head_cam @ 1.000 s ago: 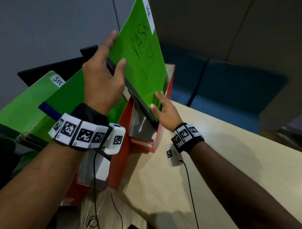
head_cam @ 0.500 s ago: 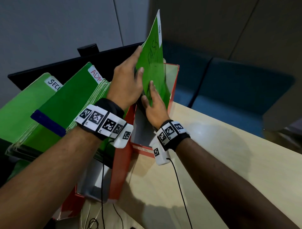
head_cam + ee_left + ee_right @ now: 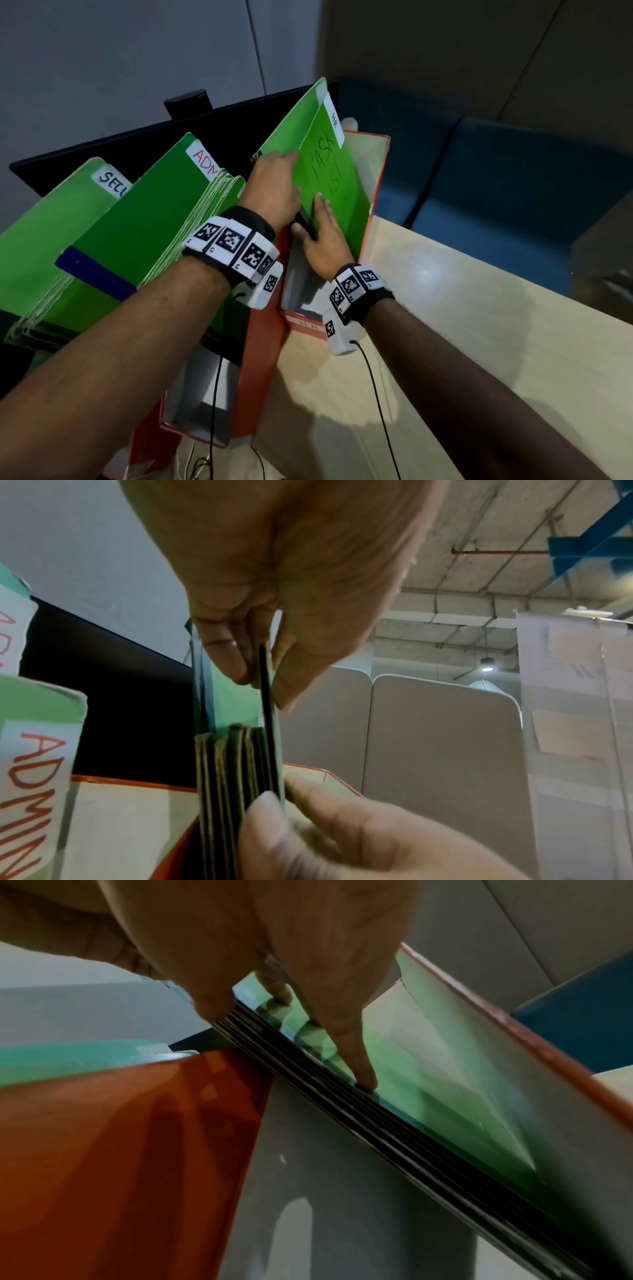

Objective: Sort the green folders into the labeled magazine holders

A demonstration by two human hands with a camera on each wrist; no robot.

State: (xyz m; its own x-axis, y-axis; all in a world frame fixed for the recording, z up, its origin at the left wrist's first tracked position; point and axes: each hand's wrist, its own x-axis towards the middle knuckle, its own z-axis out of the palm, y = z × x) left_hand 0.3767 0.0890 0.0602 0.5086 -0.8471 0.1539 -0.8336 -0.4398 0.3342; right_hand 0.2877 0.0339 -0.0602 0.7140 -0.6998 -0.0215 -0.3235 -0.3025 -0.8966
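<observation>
A green folder [image 3: 329, 178] tagged HR, with TASK LIST handwritten on it, stands in the right-hand red magazine holder [image 3: 378, 178], whose front label reads HR. It fronts a stack of several folders [image 3: 236, 777]. My left hand [image 3: 274, 185] pinches the folder's near edge [image 3: 263, 674]. My right hand [image 3: 322, 236] lies lower down, its fingers [image 3: 363, 1074] flat on the green face and its thumb [image 3: 215, 1010] on the stack's edges. To the left, green folders tagged ADMIN [image 3: 154, 212] fill a second red holder [image 3: 260, 359], and folders tagged SECU [image 3: 51, 233] lean beyond.
A black monitor [image 3: 137, 144] stands right behind the holders. The beige tabletop [image 3: 445, 342] stretches to the right, with a blue sofa [image 3: 513, 178] past its edge. Thin black cables [image 3: 212, 411] hang from my wrists in front of the holders.
The HR folder has come down from above the holders into the HR holder. Both hands went down with it, and the right hand moved onto its face and edge.
</observation>
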